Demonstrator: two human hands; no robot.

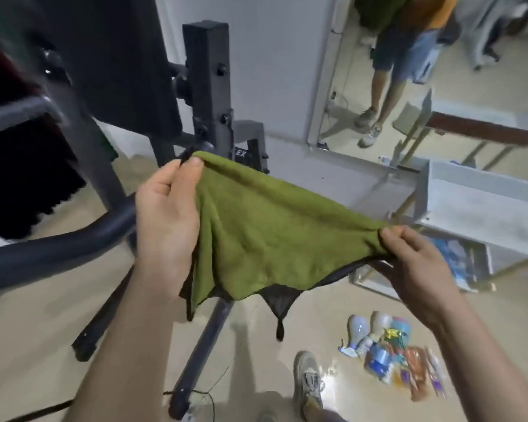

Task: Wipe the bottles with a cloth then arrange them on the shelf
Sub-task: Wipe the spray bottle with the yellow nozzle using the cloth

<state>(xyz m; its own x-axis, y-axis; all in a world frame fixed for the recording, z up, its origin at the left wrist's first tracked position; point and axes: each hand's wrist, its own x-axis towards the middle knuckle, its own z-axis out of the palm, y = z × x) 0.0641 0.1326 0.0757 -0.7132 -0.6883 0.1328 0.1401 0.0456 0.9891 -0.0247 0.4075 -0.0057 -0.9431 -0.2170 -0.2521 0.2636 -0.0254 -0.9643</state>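
1. At the bottom edge of the view, a shoe stands on the pale tiled floor, beside the dark metal legs of a frame.
2. Just right of the shoe, the bottles lie in a loose heap on the floor, on their sides and touching one another; blur hides their labels and their exact count.
3. Above them, held in the air between both hands, the green cloth is stretched out flat with its top edge taut, a dark mesh backing hanging below its lower edge in points.
4. The left hand pinches the cloth's upper left corner, thumb and fingertips clenched on the hem.
5. The right hand grips the cloth's right corner, lower than the left, fingers curled over the bunched fabric.
6. Behind the cloth to the left stands the dark frame with a square upright post and a thick curved tube.
7. To the right, the white shelf stands on the floor, well apart from the bottles, with a blue printed item under it.
8. Farthest back, a mirror leans on the white wall, showing a person's legs.
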